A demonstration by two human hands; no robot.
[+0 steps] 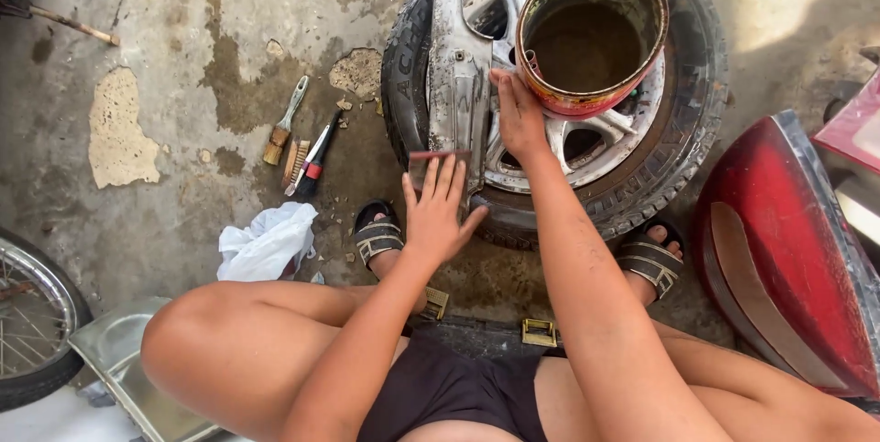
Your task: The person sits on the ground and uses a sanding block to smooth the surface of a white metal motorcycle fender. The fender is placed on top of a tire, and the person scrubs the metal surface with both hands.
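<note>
Over wet concrete, left hand (438,213) presses flat, seemingly on sandpaper (431,162); right hand (519,116) steadies the upright-running grey panel (456,84).

Rusty metal can (591,34), matt rubber tyre (692,144), rough concrete floor (183,48)

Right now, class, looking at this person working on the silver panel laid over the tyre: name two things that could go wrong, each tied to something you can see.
1. The open paint tin sits tilted on the wheel, close to the right hand; a nudge could tip it.
2. The left hand presses a small sanding block against the silver panel, which only lies across the tyre, so it may slip.
</note>
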